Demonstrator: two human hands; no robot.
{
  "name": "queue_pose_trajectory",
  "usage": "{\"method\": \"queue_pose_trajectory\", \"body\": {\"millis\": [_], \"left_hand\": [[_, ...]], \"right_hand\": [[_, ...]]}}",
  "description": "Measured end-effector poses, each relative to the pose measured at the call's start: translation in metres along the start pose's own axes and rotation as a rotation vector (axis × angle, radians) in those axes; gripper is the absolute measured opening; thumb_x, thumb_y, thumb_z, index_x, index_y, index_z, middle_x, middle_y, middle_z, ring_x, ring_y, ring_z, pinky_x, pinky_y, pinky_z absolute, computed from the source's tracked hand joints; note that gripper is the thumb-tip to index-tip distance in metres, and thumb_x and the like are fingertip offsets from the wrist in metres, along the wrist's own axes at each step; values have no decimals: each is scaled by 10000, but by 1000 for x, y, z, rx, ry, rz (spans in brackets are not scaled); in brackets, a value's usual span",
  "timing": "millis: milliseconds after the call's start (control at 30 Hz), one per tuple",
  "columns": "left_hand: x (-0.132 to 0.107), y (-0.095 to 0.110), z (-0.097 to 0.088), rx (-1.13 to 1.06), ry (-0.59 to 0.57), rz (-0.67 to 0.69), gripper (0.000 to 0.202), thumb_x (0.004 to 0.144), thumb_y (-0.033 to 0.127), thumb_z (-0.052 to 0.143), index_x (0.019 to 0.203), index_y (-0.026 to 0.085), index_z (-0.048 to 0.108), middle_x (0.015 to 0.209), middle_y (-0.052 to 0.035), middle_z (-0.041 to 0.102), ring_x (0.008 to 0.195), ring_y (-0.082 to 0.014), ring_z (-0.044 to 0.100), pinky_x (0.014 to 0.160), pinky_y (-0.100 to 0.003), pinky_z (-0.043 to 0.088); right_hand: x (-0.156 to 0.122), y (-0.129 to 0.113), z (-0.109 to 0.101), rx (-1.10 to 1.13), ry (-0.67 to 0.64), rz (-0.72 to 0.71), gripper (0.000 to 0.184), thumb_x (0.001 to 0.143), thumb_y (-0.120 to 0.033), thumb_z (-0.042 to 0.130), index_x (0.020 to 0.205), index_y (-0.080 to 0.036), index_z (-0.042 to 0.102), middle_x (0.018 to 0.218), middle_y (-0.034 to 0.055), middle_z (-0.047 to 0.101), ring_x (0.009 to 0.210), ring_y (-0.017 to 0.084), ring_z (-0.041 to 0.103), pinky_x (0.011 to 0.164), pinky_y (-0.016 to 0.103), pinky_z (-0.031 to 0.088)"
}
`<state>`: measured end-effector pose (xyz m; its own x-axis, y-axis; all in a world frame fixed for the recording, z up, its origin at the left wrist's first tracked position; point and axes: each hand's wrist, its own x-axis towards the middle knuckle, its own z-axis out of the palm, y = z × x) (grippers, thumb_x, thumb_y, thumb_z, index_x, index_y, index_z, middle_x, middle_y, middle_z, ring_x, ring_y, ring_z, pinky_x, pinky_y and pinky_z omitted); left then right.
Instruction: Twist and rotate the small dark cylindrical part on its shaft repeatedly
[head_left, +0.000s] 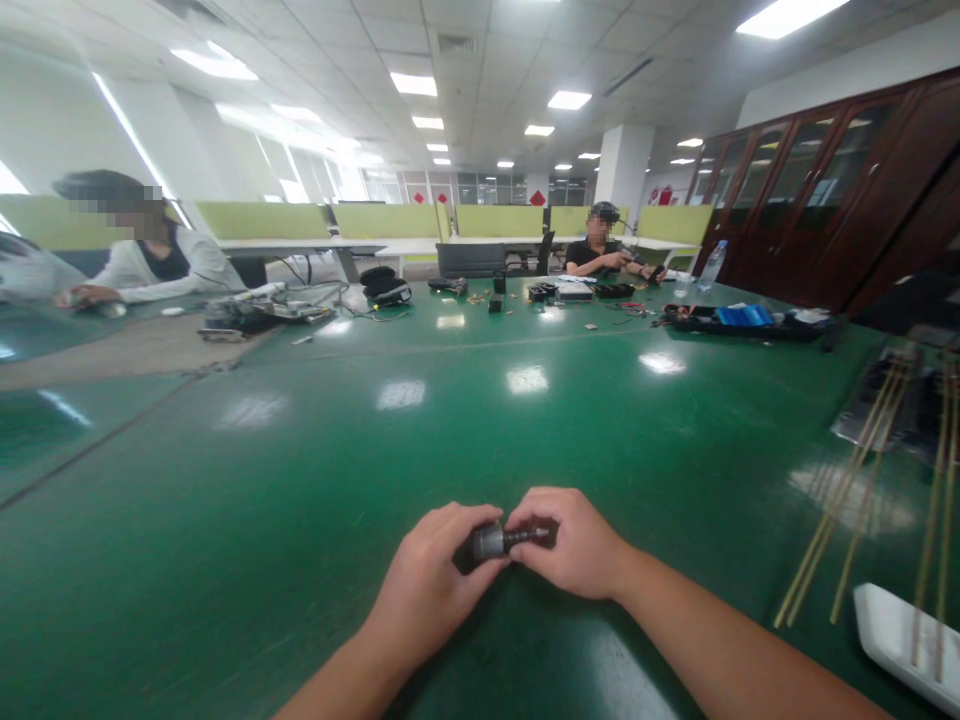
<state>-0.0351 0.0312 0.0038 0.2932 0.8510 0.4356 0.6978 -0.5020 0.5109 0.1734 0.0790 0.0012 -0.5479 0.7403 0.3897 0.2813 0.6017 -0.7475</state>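
Note:
Low at the front of the green table (480,420), both my hands meet over a small dark metal cylinder part (491,541) with a thin shaft sticking out to the right. My left hand (435,580) is closed around the thicker grey end. My right hand (574,540) pinches the dark shaft end with curled fingers. The part lies level, just above the table surface.
Several thin yellow rods (847,490) lean at the right beside a white tray (904,635). Tools and a blue box (739,316) lie at the far right. One person (154,260) sits at the far left, another (604,250) across the table. Dark cabinets (840,180) line the right wall.

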Motion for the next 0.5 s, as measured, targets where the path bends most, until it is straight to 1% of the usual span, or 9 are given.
{"method": "queue_pose_trajectory", "body": {"millis": [233, 500], "left_hand": [[2, 5, -1, -54, 12, -33, 152, 828, 235, 672, 976, 231, 640, 895, -23, 656, 821, -182, 630, 734, -280, 495], [2, 4, 1, -90, 15, -64, 152, 813, 235, 694, 958, 236, 646, 889, -4, 654, 818, -171, 630, 739, -279, 484]], "right_hand": [[1, -1, 0, 14, 9, 12, 121, 721, -159, 711, 836, -194, 725, 771, 8, 677, 708, 138, 613, 669, 243, 449], [0, -3, -1, 11, 13, 3, 108, 712, -166, 722, 817, -191, 730, 750, 8, 681, 684, 137, 608, 652, 240, 446]]}}
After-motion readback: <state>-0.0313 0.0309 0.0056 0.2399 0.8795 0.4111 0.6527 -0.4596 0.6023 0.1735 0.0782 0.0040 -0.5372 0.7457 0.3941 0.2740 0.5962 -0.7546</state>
